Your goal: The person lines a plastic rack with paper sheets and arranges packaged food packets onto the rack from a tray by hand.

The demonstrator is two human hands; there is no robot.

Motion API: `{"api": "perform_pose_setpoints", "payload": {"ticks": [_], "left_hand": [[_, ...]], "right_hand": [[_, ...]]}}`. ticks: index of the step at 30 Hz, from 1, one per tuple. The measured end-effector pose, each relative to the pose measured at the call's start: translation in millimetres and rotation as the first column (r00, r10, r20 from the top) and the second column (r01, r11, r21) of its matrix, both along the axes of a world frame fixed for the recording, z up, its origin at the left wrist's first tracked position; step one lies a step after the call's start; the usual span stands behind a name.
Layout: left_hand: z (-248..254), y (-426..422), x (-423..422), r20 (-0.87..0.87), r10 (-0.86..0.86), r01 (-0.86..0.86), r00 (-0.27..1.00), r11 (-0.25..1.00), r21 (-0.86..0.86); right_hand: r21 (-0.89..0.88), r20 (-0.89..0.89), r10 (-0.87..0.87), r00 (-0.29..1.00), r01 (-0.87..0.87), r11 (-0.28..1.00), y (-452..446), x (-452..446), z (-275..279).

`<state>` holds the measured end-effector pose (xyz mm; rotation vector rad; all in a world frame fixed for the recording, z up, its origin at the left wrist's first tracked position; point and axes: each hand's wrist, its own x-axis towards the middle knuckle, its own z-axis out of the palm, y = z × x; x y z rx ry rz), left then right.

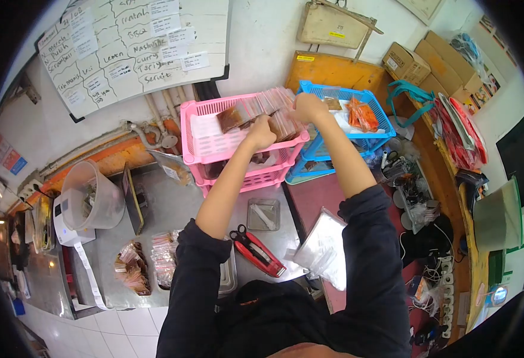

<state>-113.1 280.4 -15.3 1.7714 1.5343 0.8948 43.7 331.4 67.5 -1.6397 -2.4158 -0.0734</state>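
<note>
A pink plastic basket point(199, 142) stands on top of another one and holds a row of small clear packets point(274, 102), some with brown contents. Reaching in from the front, my left hand point(262, 133) is closed at the near side of the packets, its fingertips partly hidden among them. My right hand point(311, 109) is curled round the right end of the row, over the basket's right rim. To its right sits a blue basket point(381, 132) with an orange-filled packet point(362, 115) inside.
On the steel table are a red stapler-like tool point(257, 253), black scissors point(239, 232), a small clear tray point(263, 215) and bundles of packets point(133, 268). Clear plastic bags point(324, 250) lie in front of me. A label printer point(71, 218) and round tub point(94, 197) stand left.
</note>
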Motion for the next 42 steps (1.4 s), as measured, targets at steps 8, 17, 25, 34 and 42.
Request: {"api": "perform_pose_setpoints", "payload": {"ticks": [8, 17, 25, 34, 42], "left_hand": [[9.9, -1.7, -1.2, 0.297, -0.050, 0.088, 0.954, 0.989, -0.118], [24.1, -72.2, -24.8, 0.124, -0.032, 0.000, 0.992, 0.967, 0.256], [-71.8, -270.4, -181.5, 0.101, 0.273, -0.264, 0.957, 0.960, -0.094], [-199.6, -345.1, -250.2, -0.395, 0.108, -0.141, 0.912, 0.989, -0.054], [-210.1, -299.9, -281.1, -0.299, -0.273, 0.151, 0.914, 0.915, -0.373]], "right_hand": [[-0.336, 0.181, 0.088, 0.980, -0.023, 0.942, -12.1, 1.5, 30.4], [0.140, -0.103, 0.062, 0.993, -0.048, 0.989, -80.0, -29.1, 78.0], [-0.746, -0.633, 0.075, 0.770, -0.633, 0.207, -236.7, -136.4, -87.0], [-0.634, -0.499, -0.124, 0.858, -0.264, 0.727, -344.3, -237.6, -332.1], [-0.518, -0.787, -0.335, 0.518, -0.259, 0.815, -361.1, -240.1, -336.6]]}}
